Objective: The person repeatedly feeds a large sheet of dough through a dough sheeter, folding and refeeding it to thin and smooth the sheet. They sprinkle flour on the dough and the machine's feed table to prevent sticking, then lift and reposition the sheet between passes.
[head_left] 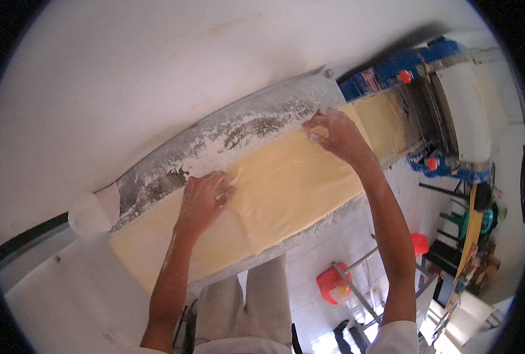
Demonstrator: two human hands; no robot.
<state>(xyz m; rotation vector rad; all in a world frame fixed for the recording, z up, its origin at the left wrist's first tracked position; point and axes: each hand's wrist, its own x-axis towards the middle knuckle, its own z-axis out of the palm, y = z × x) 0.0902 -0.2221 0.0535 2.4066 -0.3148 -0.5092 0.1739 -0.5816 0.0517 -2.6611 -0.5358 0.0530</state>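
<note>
A long, pale yellow dough sheet (295, 183) lies along a floured metal table (156, 192), its near-left end hanging past the table edge. My left hand (204, 199) is at the sheet's far edge, left of the middle, fingers curled in a pinch on the dough. A small crease runs through the sheet beside those fingertips. Farther right, my right hand (336, 134) pinches the same far edge near the machine end. Flour dusts both hands. The fingertips are partly hidden under the curled fingers.
Right of the table stands a dough roller machine (430, 109) with blue side housings and red knobs; dough lies on its feed bed. A white wall (156, 88) runs behind the table. Below are a red plastic bag (333, 284), a metal frame (363, 301) and a green stool (456, 223).
</note>
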